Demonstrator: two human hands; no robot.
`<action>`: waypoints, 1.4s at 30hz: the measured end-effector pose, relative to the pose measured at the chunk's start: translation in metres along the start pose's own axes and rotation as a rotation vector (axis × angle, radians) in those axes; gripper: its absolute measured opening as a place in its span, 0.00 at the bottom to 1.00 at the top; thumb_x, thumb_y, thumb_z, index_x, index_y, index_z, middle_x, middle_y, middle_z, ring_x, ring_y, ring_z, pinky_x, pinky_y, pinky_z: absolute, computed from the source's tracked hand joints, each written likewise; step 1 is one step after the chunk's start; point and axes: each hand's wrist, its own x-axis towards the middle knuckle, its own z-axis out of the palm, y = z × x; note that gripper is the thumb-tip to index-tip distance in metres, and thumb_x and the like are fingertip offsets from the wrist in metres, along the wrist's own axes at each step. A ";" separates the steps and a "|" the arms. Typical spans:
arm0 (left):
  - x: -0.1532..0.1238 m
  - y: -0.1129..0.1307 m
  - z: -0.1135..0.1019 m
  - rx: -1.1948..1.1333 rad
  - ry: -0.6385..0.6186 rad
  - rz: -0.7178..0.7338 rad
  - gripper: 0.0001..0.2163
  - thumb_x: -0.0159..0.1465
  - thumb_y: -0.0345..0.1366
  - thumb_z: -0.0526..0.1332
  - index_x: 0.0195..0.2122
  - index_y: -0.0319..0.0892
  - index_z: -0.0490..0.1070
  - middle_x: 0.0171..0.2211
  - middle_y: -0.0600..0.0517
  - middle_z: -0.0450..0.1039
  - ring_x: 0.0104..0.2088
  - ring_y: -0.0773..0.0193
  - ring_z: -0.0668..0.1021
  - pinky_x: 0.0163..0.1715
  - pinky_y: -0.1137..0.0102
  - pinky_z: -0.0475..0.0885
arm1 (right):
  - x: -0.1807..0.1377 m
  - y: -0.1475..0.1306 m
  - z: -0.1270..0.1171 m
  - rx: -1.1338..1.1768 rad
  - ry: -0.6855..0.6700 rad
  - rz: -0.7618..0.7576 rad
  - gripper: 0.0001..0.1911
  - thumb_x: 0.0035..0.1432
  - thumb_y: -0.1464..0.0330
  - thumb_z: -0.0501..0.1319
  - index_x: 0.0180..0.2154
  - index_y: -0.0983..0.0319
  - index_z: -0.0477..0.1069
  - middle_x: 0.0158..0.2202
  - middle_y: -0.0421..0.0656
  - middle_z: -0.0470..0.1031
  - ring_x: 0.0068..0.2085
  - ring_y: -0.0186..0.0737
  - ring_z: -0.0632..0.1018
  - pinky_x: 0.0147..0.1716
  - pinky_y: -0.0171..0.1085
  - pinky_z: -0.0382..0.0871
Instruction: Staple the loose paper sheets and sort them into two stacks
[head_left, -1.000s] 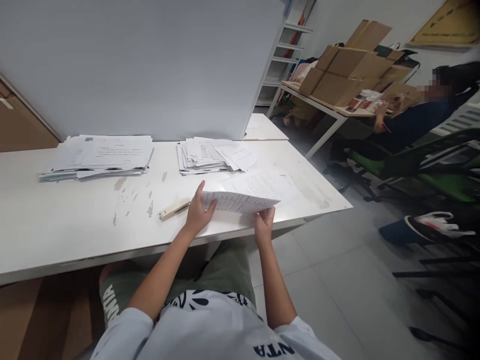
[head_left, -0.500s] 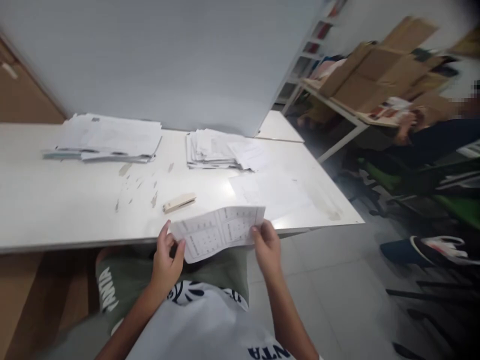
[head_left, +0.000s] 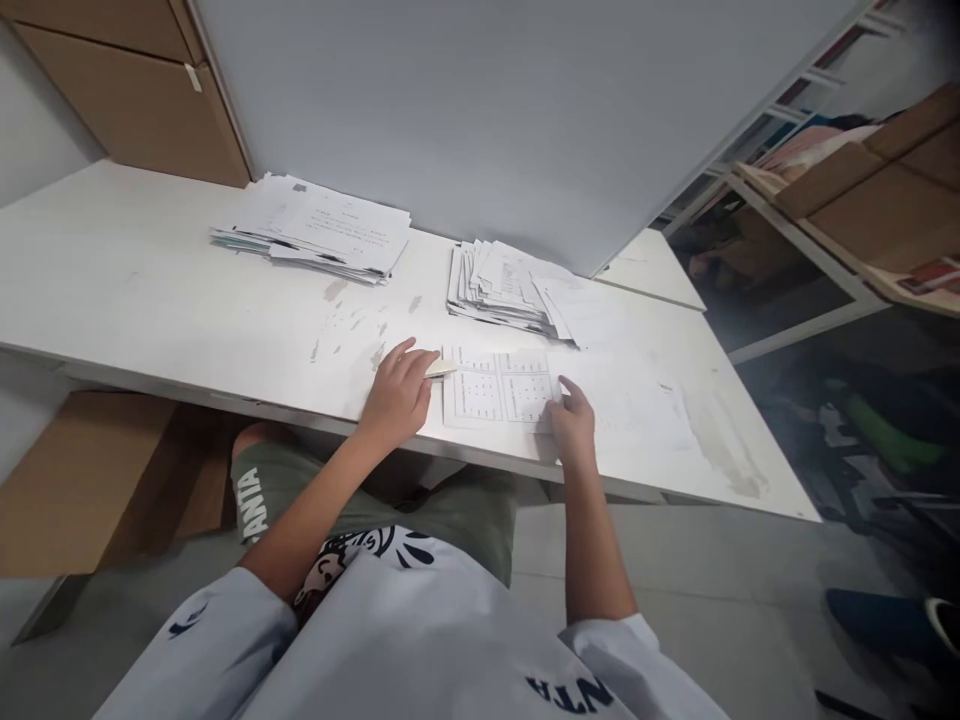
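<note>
A printed sheet [head_left: 472,395] with boxed tables lies at the table's front edge. My right hand [head_left: 574,422] pinches its right edge between thumb and fingers. Just left of the sheet, my left hand [head_left: 399,393] is closed over a cream stapler [head_left: 441,368]. Only the stapler's end shows past the fingers, close to the sheet's left edge; the rest is hidden under the hand.
The white table [head_left: 150,285] backs onto a grey panel. Along it lie a larger paper stack [head_left: 330,228] and a smaller one [head_left: 502,285]. Loose white sheets [head_left: 637,400] lie to the right. A cardboard box [head_left: 82,480] is under the table at left.
The sheet has come down from the air onto the table. My left hand has let go of it and moved onto the stapler. My view has swung left.
</note>
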 end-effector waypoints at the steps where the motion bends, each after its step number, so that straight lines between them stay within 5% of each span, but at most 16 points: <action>1: 0.006 -0.001 0.003 0.014 -0.023 -0.002 0.19 0.69 0.33 0.46 0.58 0.39 0.65 0.54 0.43 0.71 0.64 0.51 0.63 0.63 0.52 0.61 | -0.001 0.001 0.003 -0.024 -0.006 -0.014 0.37 0.43 0.65 0.58 0.58 0.64 0.68 0.33 0.42 0.73 0.33 0.40 0.73 0.37 0.42 0.69; 7: 0.065 -0.015 0.033 0.158 -0.216 -0.105 0.21 0.68 0.35 0.49 0.60 0.35 0.63 0.60 0.38 0.65 0.65 0.43 0.61 0.63 0.48 0.57 | -0.005 0.009 0.015 -0.034 -0.019 -0.093 0.32 0.47 0.67 0.57 0.56 0.62 0.70 0.52 0.50 0.74 0.53 0.48 0.73 0.56 0.49 0.64; 13: 0.122 -0.024 0.055 0.345 -0.394 -0.214 0.19 0.69 0.38 0.52 0.55 0.30 0.68 0.52 0.32 0.72 0.57 0.37 0.68 0.57 0.41 0.56 | -0.016 0.006 0.037 -0.133 0.128 -0.184 0.33 0.52 0.66 0.53 0.60 0.66 0.64 0.61 0.55 0.67 0.63 0.54 0.65 0.63 0.56 0.55; 19: 0.108 -0.033 0.052 0.304 -0.469 -0.120 0.23 0.71 0.43 0.49 0.62 0.34 0.61 0.51 0.38 0.74 0.52 0.50 0.74 0.48 0.60 0.68 | -0.024 0.004 0.041 -0.286 0.031 -0.251 0.38 0.54 0.61 0.54 0.63 0.71 0.59 0.60 0.61 0.66 0.61 0.61 0.66 0.60 0.58 0.57; 23: 0.094 -0.034 0.050 0.334 -0.458 -0.052 0.22 0.72 0.42 0.48 0.63 0.34 0.59 0.46 0.41 0.76 0.45 0.53 0.77 0.43 0.62 0.68 | -0.030 0.004 0.038 -0.346 0.014 -0.191 0.40 0.55 0.56 0.55 0.65 0.69 0.58 0.61 0.60 0.65 0.61 0.63 0.65 0.59 0.59 0.57; 27: 0.101 -0.020 0.040 0.441 -0.424 0.124 0.20 0.70 0.30 0.51 0.63 0.35 0.57 0.41 0.43 0.75 0.41 0.55 0.77 0.41 0.62 0.66 | -0.029 -0.014 0.025 -0.395 -0.009 -0.176 0.41 0.55 0.54 0.56 0.66 0.68 0.56 0.62 0.60 0.64 0.61 0.65 0.65 0.57 0.59 0.59; 31: 0.116 -0.012 0.033 0.424 -0.577 0.184 0.27 0.58 0.16 0.55 0.59 0.36 0.62 0.42 0.45 0.75 0.42 0.57 0.76 0.40 0.65 0.67 | -0.021 -0.027 0.020 -0.460 -0.008 -0.200 0.44 0.55 0.53 0.56 0.66 0.70 0.55 0.59 0.63 0.65 0.59 0.67 0.68 0.55 0.59 0.60; 37: 0.100 -0.033 0.042 0.031 -0.475 -0.262 0.13 0.68 0.32 0.54 0.51 0.43 0.71 0.43 0.48 0.78 0.46 0.57 0.79 0.40 0.64 0.74 | -0.029 -0.007 0.034 -0.428 -0.107 -0.152 0.41 0.56 0.51 0.52 0.64 0.71 0.59 0.50 0.61 0.71 0.52 0.66 0.72 0.48 0.58 0.66; 40: 0.112 -0.059 0.035 -0.431 -0.387 -0.496 0.13 0.67 0.36 0.53 0.48 0.43 0.73 0.40 0.48 0.80 0.38 0.61 0.81 0.34 0.67 0.76 | -0.032 -0.005 0.035 -0.328 -0.078 -0.123 0.34 0.57 0.51 0.52 0.59 0.63 0.67 0.49 0.55 0.73 0.52 0.62 0.73 0.47 0.54 0.69; 42: 0.128 -0.080 0.025 -0.611 -0.287 -0.501 0.13 0.67 0.37 0.53 0.46 0.41 0.73 0.37 0.47 0.80 0.33 0.63 0.81 0.30 0.69 0.75 | -0.032 -0.008 0.032 -0.224 -0.022 -0.094 0.31 0.56 0.51 0.55 0.56 0.60 0.70 0.51 0.53 0.73 0.54 0.60 0.73 0.48 0.52 0.71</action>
